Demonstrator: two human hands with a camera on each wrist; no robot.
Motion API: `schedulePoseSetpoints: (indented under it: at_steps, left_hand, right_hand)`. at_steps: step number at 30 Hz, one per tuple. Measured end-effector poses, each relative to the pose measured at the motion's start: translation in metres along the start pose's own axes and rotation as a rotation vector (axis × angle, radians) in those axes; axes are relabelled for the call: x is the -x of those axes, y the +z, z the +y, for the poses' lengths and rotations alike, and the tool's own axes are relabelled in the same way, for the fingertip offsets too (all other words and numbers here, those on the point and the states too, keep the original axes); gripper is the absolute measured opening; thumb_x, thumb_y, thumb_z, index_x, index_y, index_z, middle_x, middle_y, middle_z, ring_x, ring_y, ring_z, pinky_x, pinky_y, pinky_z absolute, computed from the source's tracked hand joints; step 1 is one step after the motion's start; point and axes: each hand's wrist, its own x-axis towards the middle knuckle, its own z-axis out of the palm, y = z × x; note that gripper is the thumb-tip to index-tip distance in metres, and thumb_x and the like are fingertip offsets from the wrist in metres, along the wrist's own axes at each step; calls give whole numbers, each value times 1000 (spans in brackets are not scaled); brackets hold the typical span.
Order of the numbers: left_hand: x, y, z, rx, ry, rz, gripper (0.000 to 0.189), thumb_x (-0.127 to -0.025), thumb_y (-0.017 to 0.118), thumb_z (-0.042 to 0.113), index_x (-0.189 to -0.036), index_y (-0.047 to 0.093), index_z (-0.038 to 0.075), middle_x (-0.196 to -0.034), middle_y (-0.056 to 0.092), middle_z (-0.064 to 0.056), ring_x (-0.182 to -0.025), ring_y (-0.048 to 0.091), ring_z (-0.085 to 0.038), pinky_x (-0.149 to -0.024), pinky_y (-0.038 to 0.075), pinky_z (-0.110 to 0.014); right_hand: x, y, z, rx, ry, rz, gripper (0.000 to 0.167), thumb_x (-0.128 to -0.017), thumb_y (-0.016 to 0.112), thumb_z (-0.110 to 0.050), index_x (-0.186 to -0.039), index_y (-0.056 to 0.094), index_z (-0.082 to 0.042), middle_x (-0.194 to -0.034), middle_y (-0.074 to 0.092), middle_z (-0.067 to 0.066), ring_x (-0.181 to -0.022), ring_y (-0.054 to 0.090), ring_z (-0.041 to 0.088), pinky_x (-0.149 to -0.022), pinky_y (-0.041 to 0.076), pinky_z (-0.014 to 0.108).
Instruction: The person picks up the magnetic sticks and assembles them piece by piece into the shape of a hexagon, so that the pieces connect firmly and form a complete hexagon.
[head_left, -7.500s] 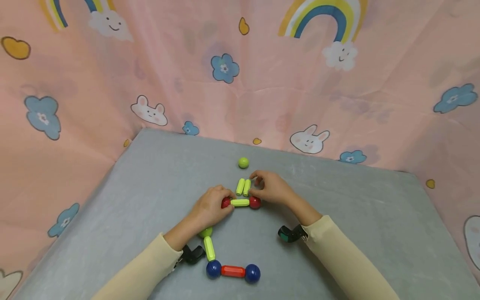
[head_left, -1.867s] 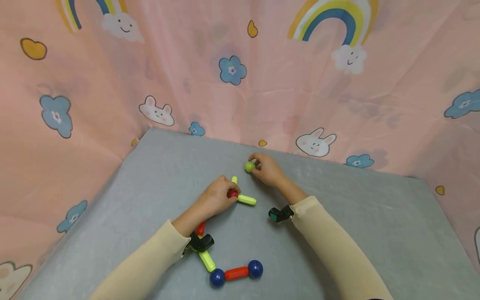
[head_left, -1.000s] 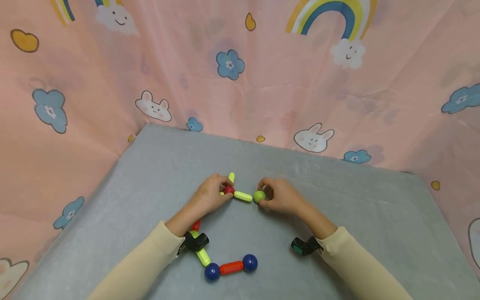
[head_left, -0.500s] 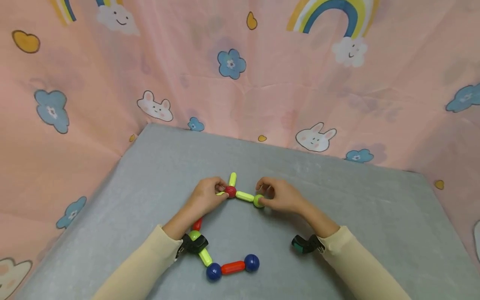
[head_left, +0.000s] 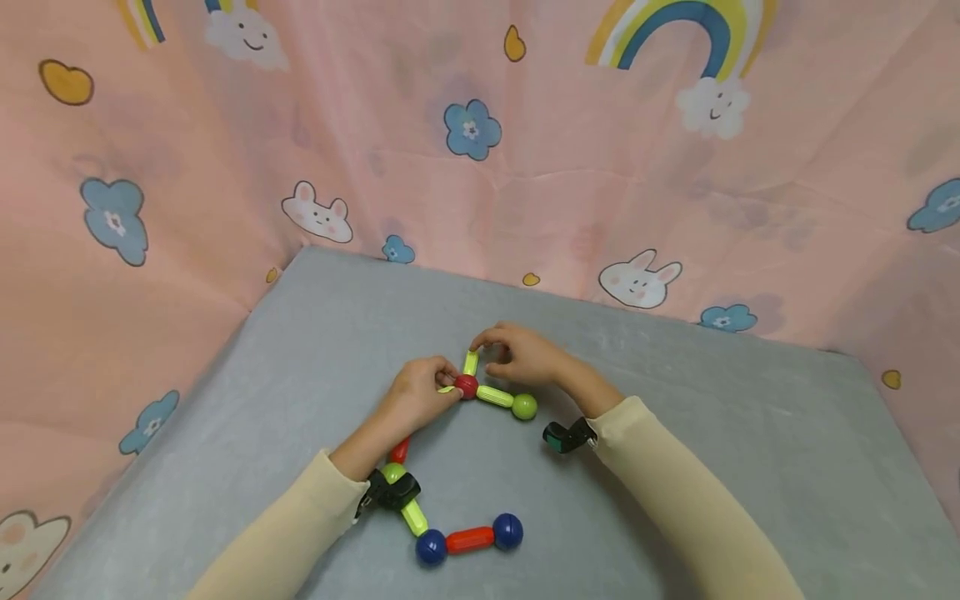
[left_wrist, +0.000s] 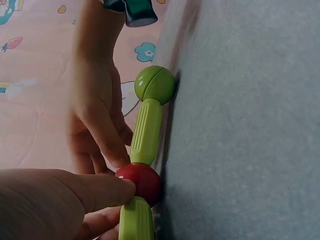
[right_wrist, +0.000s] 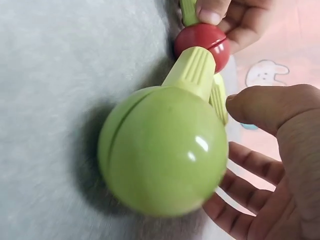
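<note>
My left hand (head_left: 418, 393) pinches a red magnetic ball (head_left: 467, 387) on the grey surface. Three yellow-green magnetic rods meet this ball: one partly covered by the left hand, one upper rod (head_left: 471, 362) pointing away, and one right rod (head_left: 495, 396) ending in a green ball (head_left: 524, 407). Over the upper rod, my right hand (head_left: 528, 357) has its index fingertip at the far tip; whether it touches cannot be told. The right wrist view shows its thumb (right_wrist: 260, 107) and fingers spread apart, with the large green ball (right_wrist: 165, 150) in front.
Nearer me lies a chain: a red rod (head_left: 400, 451), green ball (head_left: 393, 473), yellow-green rod (head_left: 414, 518), blue ball (head_left: 431, 547), red rod (head_left: 470, 540) and another blue ball (head_left: 508, 531). The left wrist camera hangs over part of it. A patterned pink cloth (head_left: 555, 192) stands behind.
The right hand brought the green ball from the back to the right rod's end, let go, and moved up and left to the upper rod. The left hand stayed at the red ball.
</note>
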Motion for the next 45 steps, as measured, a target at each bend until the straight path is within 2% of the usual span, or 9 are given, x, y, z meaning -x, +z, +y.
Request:
schedulePoseSetpoints:
  at_steps: [7,13,21,26,34,39,45]
  left_hand:
    - [1,3,0,-4,9,-3,14,-81,75,13,-92,70,7,-83,70,-4,-78,62,-15,-72,50,-28]
    - [1,4,0,-4,12,2,12,-80,74,12,-91,70,8,-80,69,-3,-75,61,-13,-69,48,-26]
    - [3,4,0,-10,9,3,12,-81,74,13,-91,70,8,-79,68,-2,-73,59,-12,-66,47,-26]
    - [3,4,0,-19,5,0,12,-81,73,12,-92,70,8,-79,68,-3,-73,59,-13,-66,47,-26]
    - [3,2,-1,-47,12,17,12,-80,73,10,-92,70,8,-78,67,-2,-73,59,-13,-67,47,-26]
    - [2,1,-1,-49,20,16,13,-81,74,11,-92,70,7,-79,68,-3,-72,58,-13,-66,46,-25]
    - [1,1,1,-54,22,15,14,-82,73,11,-94,70,6,-81,69,-4,-74,60,-14,-67,48,-27]
  right_hand:
    - [-12,5,-1,-2,-24,-58,29,-88,67,-15,-116,67,-20,-109,56,8,-84,53,16,-75,45,29]
    - [-15,7,-1,-12,-18,-61,22,-87,68,-14,-109,68,-18,-104,55,9,-83,52,18,-73,43,28]
    - [-15,12,3,31,-93,-53,20,-89,66,-11,-109,67,-15,-109,61,5,-81,52,14,-74,44,26]
    - [-16,13,2,31,-101,-78,19,-90,66,-10,-108,69,-15,-110,57,7,-77,52,12,-72,44,25]
    - [-13,8,3,-15,-97,-76,20,-92,63,-11,-112,66,-9,-105,62,7,-90,53,16,-81,45,28]
    - [-8,3,2,-19,-82,-80,18,-92,63,-14,-109,67,-8,-100,63,6,-86,54,13,-78,46,26]
    - [-1,3,2,-46,-88,-36,16,-93,63,-15,-108,66,-10,-99,66,3,-84,56,12,-76,48,27]
